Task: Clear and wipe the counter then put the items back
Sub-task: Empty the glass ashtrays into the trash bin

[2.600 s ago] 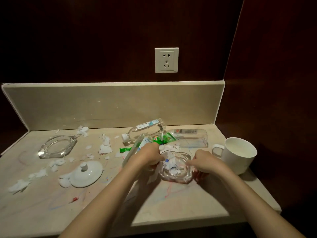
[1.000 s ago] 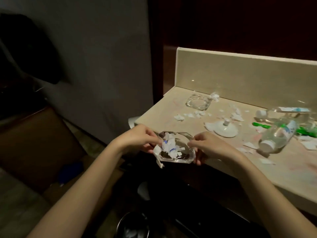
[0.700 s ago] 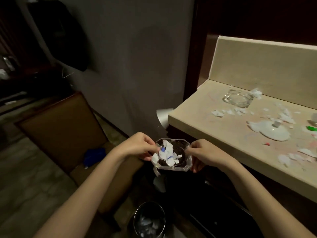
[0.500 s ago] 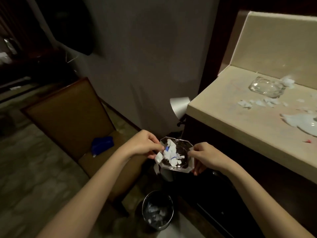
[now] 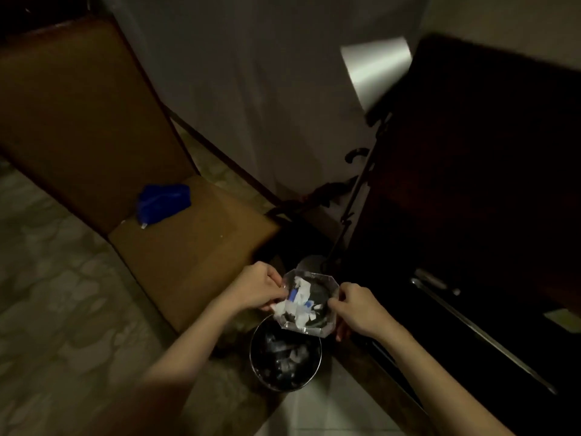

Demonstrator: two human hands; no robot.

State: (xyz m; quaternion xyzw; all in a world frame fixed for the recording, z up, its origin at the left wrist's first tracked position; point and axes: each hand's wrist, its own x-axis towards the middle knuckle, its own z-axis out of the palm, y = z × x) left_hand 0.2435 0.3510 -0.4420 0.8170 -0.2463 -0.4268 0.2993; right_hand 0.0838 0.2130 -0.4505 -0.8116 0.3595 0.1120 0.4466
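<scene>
A clear glass ashtray (image 5: pixel 327 280) full of torn white and blue paper scraps (image 5: pixel 298 305) is held in the air between both hands. My left hand (image 5: pixel 256 287) grips its left rim and my right hand (image 5: pixel 355 309) grips its right rim. The ashtray hangs just above the far rim of a small round metal waste bin (image 5: pixel 284 357) on the floor, which holds crumpled scraps. The counter itself is out of view.
A brown upholstered chair (image 5: pixel 176 243) stands to the left with a blue cloth (image 5: pixel 163 201) on its seat. A dark wooden cabinet (image 5: pixel 471 199) with metal handles fills the right. A floor lamp with a silver shade (image 5: pixel 375 72) stands against the grey wall.
The ashtray was lifted off the counter and carried left and down. My view has swung down from the counter; the ashtray now hangs over the waste bin.
</scene>
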